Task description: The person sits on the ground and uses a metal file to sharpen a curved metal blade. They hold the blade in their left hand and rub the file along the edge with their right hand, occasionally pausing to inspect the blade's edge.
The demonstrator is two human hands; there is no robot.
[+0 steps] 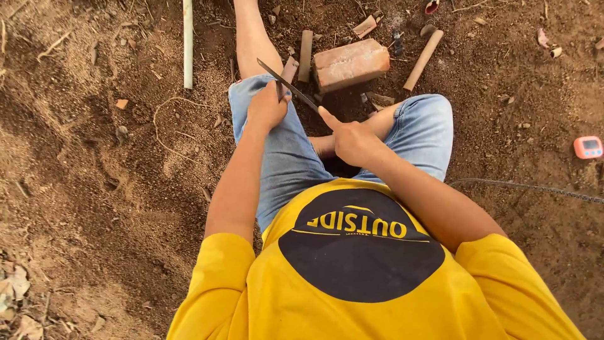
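We grip a thin dark metal blade (290,90) with our right hand (352,141), fingers curled tight round its near end and the forefinger laid along it. Our left hand (267,108) is closed on something small at our knee that we cannot make out, where the blade crosses. Just beyond lie a brick (351,63), short wooden pegs (306,55) and a tan tube (423,60). A white pipe (187,44) lies left, cut off at the top edge. A small pink-orange timer (587,147) sits far right.
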